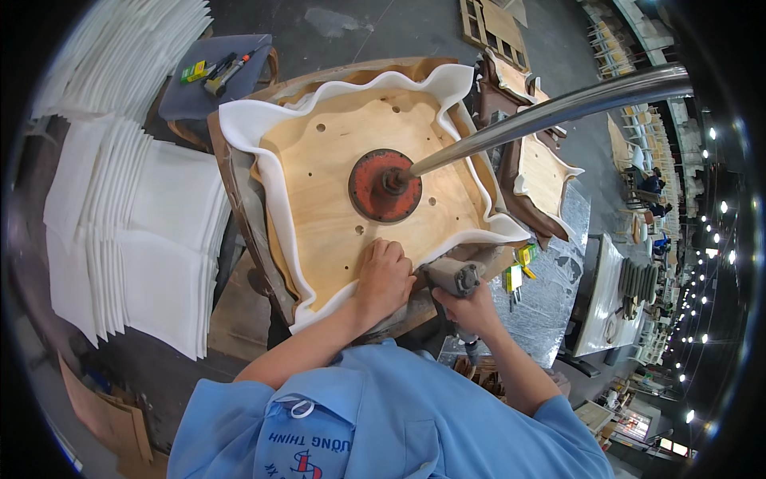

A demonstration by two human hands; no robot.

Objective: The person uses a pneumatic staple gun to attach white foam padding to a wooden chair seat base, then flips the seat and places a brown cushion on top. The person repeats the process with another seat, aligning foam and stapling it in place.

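Note:
A plywood seat panel (319, 176) lies in front of me with white foam padding (275, 215) curling up around its edges and brown covering (231, 184) beneath. A round red press plate (367, 195) on a metal rod (550, 116) bears down on the panel's middle. My left hand (384, 279) is at the panel's near edge, its curled fingers closed over the padding there; their tips rest by the wood. Just to its right, my right hand (472, 310) grips a pneumatic staple gun (453, 275), whose nose lies near the panel's edge. The nose's exact contact is hidden.
Stacked white foam sheets (171, 239) stand at the left. A dark blue seat (211, 76) holds a tool and a small box. More padded panels (544, 172) lie at right, above a plastic-covered table (550, 279) with yellow-green boxes (515, 275). Chairs line the far right.

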